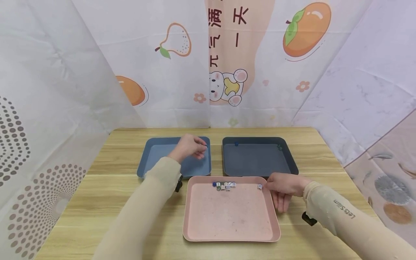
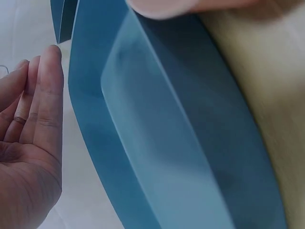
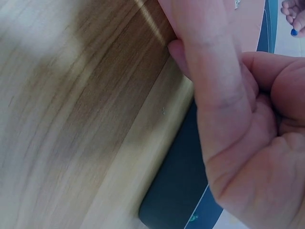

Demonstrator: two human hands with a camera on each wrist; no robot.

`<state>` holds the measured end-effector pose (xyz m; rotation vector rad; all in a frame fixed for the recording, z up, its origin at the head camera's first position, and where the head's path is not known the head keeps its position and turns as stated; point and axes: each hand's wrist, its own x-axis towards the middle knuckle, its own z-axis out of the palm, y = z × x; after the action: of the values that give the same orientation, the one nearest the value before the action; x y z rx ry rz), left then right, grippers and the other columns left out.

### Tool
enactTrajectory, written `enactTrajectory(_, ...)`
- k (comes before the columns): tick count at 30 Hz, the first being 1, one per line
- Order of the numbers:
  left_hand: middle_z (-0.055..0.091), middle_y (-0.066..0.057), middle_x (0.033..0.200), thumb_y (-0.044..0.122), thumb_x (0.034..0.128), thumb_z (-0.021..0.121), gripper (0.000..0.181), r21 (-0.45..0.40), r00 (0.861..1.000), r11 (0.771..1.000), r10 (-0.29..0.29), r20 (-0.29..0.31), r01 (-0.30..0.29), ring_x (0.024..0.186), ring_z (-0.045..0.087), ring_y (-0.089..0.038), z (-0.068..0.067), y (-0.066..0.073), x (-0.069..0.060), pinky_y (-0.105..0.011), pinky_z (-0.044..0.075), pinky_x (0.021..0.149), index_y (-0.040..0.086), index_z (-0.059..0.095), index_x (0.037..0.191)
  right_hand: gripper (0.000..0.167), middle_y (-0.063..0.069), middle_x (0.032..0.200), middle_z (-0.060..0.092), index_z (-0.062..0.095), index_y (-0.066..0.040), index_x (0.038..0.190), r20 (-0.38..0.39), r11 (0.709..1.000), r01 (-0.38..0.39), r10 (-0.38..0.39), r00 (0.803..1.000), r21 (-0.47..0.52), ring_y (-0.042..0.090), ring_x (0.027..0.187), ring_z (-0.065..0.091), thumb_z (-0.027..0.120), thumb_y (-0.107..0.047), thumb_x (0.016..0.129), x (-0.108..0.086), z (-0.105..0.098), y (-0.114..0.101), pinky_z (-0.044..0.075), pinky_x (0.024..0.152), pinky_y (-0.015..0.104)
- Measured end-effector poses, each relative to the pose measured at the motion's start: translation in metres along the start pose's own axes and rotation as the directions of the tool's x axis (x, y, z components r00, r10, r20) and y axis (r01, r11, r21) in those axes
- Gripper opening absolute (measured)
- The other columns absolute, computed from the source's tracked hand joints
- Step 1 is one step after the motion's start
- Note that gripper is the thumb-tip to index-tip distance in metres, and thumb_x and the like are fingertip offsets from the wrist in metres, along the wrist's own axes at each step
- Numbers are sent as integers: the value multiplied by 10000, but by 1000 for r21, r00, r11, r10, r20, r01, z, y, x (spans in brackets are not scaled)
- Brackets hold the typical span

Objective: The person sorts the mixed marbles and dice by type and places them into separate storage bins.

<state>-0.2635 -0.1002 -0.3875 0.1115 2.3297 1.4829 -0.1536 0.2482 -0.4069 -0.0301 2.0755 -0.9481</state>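
Note:
My left hand is above the right part of the light blue tray. Its fingertips pinch a small blue die, seen at the top right of the right wrist view. My right hand hangs over the right rim of the pink tray, its lower fingers extended downward outside it. Just left of its fingertips is a white die; whether they touch is unclear. Several white dice cluster by the pink tray's far edge, with a blue die and a green die.
Behind my right hand is a dark blue-grey tray. In it lie a blue die and a green die near the far wall. The trays stand on a wooden table with printed curtains behind.

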Motion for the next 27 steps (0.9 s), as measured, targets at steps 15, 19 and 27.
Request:
enactTrajectory(15, 721, -308, 984, 26, 950, 713, 247, -24, 997, 998, 52, 50, -51, 800, 752, -375, 41, 17, 29, -487, 637, 763, -81, 707, 1173, 397, 245, 658, 695, 645, 73, 905, -5, 1000, -1, 1, 1000, 13, 273, 497, 704, 436, -211, 1089, 0, 1, 0, 617, 506, 437)
enactTrajectory(19, 727, -210, 839, 27, 949, 717, 258, -9, 997, 998, 55, 62, -55, 642, 729, -255, 51, 20, 35, -523, 627, 784, -88, 706, 1179, 387, 243, 661, 695, 643, 76, 909, -7, 1000, 0, 1, 1000, 22, 273, 498, 703, 450, -211, 1082, -1, 2, 0, 618, 511, 447)
enactTrajectory(27, 693, -157, 759, 17, 948, 713, 228, 5, 995, 999, 36, 89, -37, 549, 676, -192, 73, 30, 45, -534, 626, 796, -82, 714, 1154, 367, 236, 674, 700, 641, 69, 937, -2, 1000, -11, 11, 1000, 28, 249, 494, 699, 434, -197, 1084, -1, 2, -2, 619, 509, 429)
